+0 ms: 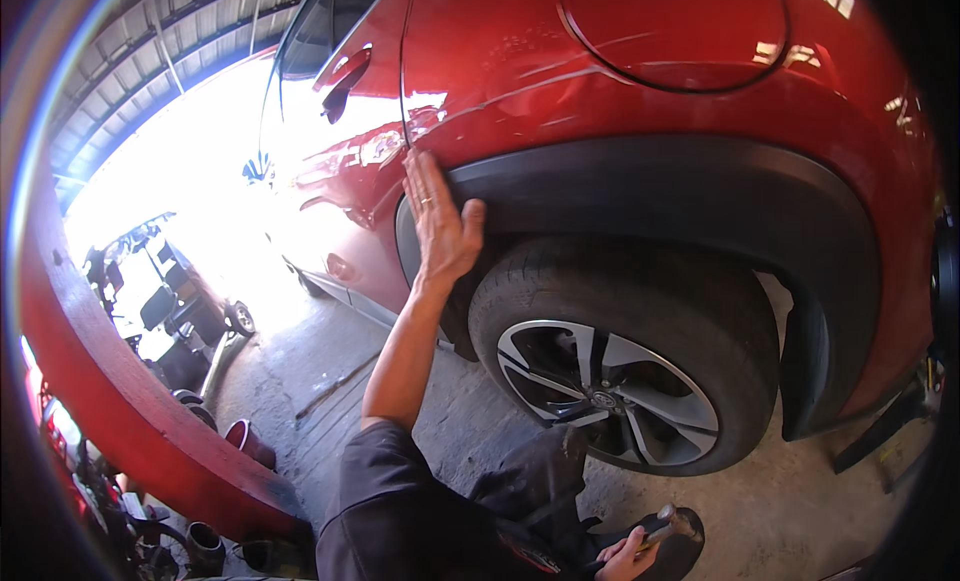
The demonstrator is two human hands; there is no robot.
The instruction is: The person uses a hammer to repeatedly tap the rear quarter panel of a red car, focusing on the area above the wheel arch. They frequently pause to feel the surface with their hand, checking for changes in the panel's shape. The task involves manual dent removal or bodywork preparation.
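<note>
My left hand lies flat against the red car, with fingers stretched out and together. Its fingertips reach the door seam, beside the front end of the black wheel-arch trim. Scratches and a crease mark the red panel above the trim, and the rear door looks dented. Low in the picture, by my knee, my right hand is closed around the handle of a hammer; its metal head points up and right. Below the arch sits the wheel, a black tire on a two-tone alloy rim.
A red-painted post or beam curves down the left side. Near it on the concrete floor stands a dark red bucket. Assorted parts and dark containers crowd the lower left. Dark stand-like legs show at the right.
</note>
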